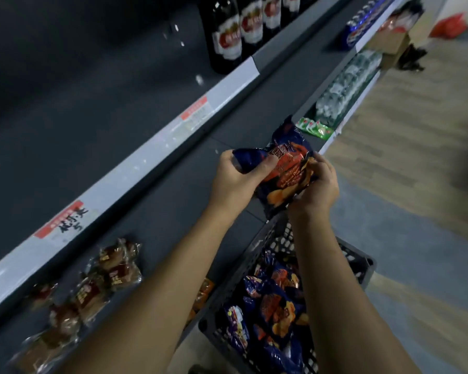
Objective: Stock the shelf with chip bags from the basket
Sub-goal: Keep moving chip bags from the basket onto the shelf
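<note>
A dark blue chip bag (284, 168) with an orange-red print is held in the air above the front edge of the grey shelf (173, 201). My left hand (235, 179) grips its left end, thumb across the front. My right hand (319, 184) grips its right side from below. Under my forearms stands a grey perforated basket (362, 263) holding several more blue chip bags (273, 306).
Brown wrapped snack packs (92, 287) lie on the same shelf at the left. Dark bottles (227, 36) stand on the shelf above, behind a white price rail (135, 163). Green packets (314, 128) and clear bottles (346, 82) fill the lower shelf to the right. Wooden floor lies at the right.
</note>
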`<action>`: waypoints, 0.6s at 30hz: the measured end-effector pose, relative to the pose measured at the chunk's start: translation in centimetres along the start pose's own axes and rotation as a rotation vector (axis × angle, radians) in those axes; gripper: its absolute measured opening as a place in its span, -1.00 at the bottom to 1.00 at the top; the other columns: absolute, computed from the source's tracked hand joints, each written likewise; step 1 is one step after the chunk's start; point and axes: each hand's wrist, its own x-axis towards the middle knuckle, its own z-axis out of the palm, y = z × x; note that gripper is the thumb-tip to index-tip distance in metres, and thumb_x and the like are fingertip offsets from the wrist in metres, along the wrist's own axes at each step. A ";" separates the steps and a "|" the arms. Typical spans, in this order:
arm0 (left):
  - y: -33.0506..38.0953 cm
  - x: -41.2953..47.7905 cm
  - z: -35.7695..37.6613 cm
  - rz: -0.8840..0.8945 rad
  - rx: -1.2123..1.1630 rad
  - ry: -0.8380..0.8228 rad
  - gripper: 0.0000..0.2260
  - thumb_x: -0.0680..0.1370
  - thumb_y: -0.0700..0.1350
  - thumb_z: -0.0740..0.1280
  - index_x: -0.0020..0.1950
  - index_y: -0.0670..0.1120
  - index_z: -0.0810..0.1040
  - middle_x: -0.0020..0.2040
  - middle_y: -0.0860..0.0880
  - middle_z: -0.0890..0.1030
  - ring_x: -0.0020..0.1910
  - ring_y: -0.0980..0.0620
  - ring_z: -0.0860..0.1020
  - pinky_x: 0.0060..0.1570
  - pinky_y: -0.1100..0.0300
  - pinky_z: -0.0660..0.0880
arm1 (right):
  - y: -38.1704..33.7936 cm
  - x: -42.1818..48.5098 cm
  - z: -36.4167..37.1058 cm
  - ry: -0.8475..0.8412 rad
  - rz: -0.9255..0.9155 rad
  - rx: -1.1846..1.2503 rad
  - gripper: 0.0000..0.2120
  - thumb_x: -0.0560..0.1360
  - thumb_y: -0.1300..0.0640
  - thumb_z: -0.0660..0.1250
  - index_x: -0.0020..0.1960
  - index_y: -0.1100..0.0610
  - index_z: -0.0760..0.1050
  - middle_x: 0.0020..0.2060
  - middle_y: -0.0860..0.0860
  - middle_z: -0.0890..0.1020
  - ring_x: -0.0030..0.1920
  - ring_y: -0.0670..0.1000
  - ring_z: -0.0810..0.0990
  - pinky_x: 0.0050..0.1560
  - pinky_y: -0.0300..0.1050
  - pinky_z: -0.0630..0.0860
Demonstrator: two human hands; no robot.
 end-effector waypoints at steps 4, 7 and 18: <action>3.2 -0.7 -4.1 0.072 -0.107 0.029 -0.46 0.29 0.04 0.62 0.15 -0.06 0.48 0.02 0.00 0.67 0.03 0.08 0.65 0.13 0.02 0.57 | 0.1 -2.7 4.7 -0.133 0.001 0.102 -0.89 0.38 0.34 0.32 -0.21 0.16 0.54 -0.40 -0.02 0.57 -0.36 -0.07 0.56 -0.32 -0.22 0.50; 5.2 -1.3 -9.3 0.134 -0.067 0.112 -0.48 0.30 -0.02 0.59 0.16 -0.04 0.46 0.04 0.02 0.66 0.06 0.06 0.64 0.17 -0.01 0.56 | 1.9 -5.8 8.5 -0.285 0.038 -0.030 -0.89 0.45 0.27 0.34 -0.21 0.10 0.50 -0.38 -0.04 0.55 -0.41 -0.08 0.53 -0.47 -0.25 0.47; 6.7 -8.0 -33.0 0.227 -0.079 0.702 -0.76 0.47 -0.24 0.48 0.04 -0.02 0.51 0.00 -0.03 0.67 0.01 0.02 0.65 0.03 0.15 0.60 | 14.8 -21.8 20.7 -0.897 0.044 -0.447 -0.94 0.58 0.13 0.40 0.03 0.08 0.61 -0.10 -0.07 0.69 -0.10 -0.16 0.66 -0.04 -0.17 0.57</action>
